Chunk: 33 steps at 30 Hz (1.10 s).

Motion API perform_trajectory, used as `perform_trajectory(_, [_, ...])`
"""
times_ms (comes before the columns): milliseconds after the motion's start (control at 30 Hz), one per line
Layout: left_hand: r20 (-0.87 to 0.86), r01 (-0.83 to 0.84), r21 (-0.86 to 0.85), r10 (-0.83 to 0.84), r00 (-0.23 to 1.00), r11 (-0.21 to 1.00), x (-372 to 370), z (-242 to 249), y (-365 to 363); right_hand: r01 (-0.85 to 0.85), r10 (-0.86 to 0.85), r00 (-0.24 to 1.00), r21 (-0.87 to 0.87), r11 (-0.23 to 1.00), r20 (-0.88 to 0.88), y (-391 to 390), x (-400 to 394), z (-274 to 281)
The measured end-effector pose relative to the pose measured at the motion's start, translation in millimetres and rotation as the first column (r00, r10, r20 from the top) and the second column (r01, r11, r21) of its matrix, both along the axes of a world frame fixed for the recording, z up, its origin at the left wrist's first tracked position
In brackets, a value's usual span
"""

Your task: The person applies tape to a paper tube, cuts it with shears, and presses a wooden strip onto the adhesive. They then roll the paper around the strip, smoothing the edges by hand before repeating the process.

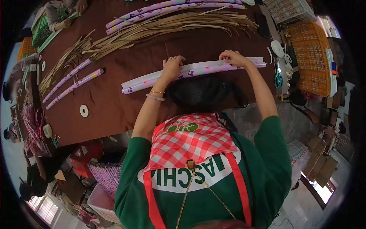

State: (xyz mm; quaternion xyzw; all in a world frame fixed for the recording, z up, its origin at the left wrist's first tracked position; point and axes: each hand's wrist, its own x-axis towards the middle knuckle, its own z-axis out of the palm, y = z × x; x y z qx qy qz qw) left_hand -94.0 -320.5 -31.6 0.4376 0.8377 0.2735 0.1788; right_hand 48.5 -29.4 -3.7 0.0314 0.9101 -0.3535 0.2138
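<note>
A long roll of purple patterned wrap [206, 70] lies across the brown cloth in front of me, with a pale strip of its edge [141, 81] loose along the far side. My left hand [172, 68] rests on the roll left of its middle, fingers curled on the pale edge. Farther right, my right hand [233, 58] pinches that edge near the roll's right end. Between my forearms, close to my body, sits a black mesh object [202, 91]. A thin white strip [270, 56] curls at the roll's right end.
Dry brown strips [171, 28] and more purple rolls [175, 8] lie beyond my hands. Two shorter rolls [76, 87] are at left, near a white tape ring [84, 110]. Teal scissors [278, 78] and an orange basket [308, 57] are at right. Another person's hand [68, 23] is at upper left.
</note>
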Motion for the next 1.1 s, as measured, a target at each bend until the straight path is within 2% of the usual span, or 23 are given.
perform_trajectory(133, [0.006, 0.008, 0.001, -0.008, 1.000, 1.000, -0.4, -1.9, 0.3, 0.011, -0.010, 0.999, -0.025, 1.000, 0.049, -0.6, 0.7, 2.6])
perform_trajectory(267, [-0.001, 0.011, -0.004, -0.011, 1.000, 1.000, -0.3, 0.0, 0.4, 0.007, -0.007, 1.000, -0.008, 1.000, 0.020, 1.0, 3.4, 1.6])
perform_trajectory(367, [-0.013, 0.012, 0.027, -0.012, 1.000, 1.000, 2.1, 8.1, -0.7, -0.032, 0.032, 0.999, 0.071, 0.997, -0.004, 3.0, 6.0, 3.2])
perform_trajectory(467, [-0.015, 0.006, 0.007, -0.006, 1.000, 1.000, 2.5, 8.5, 0.3, 0.006, -0.010, 0.999, 0.083, 0.997, 0.045, 1.8, 6.9, 10.1])
perform_trajectory(533, [-0.042, 0.004, 0.026, -0.002, 0.999, 1.000, 2.5, 4.7, 0.1, 0.103, -0.105, 0.994, -0.037, 0.994, -0.034, 3.7, 10.3, 2.2])
perform_trajectory(667, [-0.030, 0.006, 0.031, -0.005, 1.000, 1.000, -0.1, 3.6, -2.0, 0.162, -0.159, 0.985, 0.029, 0.986, -0.067, 11.6, 17.3, -7.8])
perform_trajectory(733, [0.046, 0.013, 0.002, -0.013, 0.999, 1.000, -3.0, 6.8, -3.0, 0.235, -0.213, 0.966, 0.149, 0.961, -0.147, 13.5, 21.1, -9.5])
perform_trajectory(767, [0.045, 0.015, 0.001, -0.015, 0.999, 1.000, -4.0, 6.8, -3.6, 0.237, -0.215, 0.965, 0.148, 0.960, -0.147, 13.6, 24.4, -10.4])
perform_trajectory(833, [0.054, 0.037, 0.022, -0.038, 0.998, 0.999, -5.9, 5.6, -3.8, 0.295, -0.143, 0.930, 0.455, 0.840, -0.339, 5.4, 32.8, 1.6])
perform_trajectory(867, [0.054, 0.038, 0.021, -0.039, 0.998, 0.999, -6.2, 4.9, -3.6, 0.296, -0.143, 0.930, 0.455, 0.840, -0.339, 0.3, 34.8, 5.0])
perform_trajectory(933, [0.065, 0.032, 0.009, -0.033, 0.997, 0.999, -6.2, 4.6, -2.7, 0.422, -0.007, 0.780, 0.518, 0.744, -0.626, -20.9, 32.5, 18.6])
perform_trajectory(1033, [0.070, 0.034, 0.021, -0.036, 0.997, 0.999, -6.2, 4.4, -2.6, 0.204, 0.032, 0.843, 0.376, 0.904, -0.536, -58.3, 34.7, 26.7])
perform_trajectory(1067, [0.072, 0.037, 0.017, -0.038, 0.997, 0.999, -6.6, 4.5, -2.5, 0.164, -0.008, 0.878, 0.286, 0.944, -0.478, -71.3, 36.1, 27.3])
perform_trajectory(1100, [0.086, 0.040, 0.008, -0.040, 0.995, 0.999, -7.4, 4.4, -2.3, 0.166, -0.012, 0.879, 0.281, 0.945, -0.477, -77.1, 35.7, 19.6])
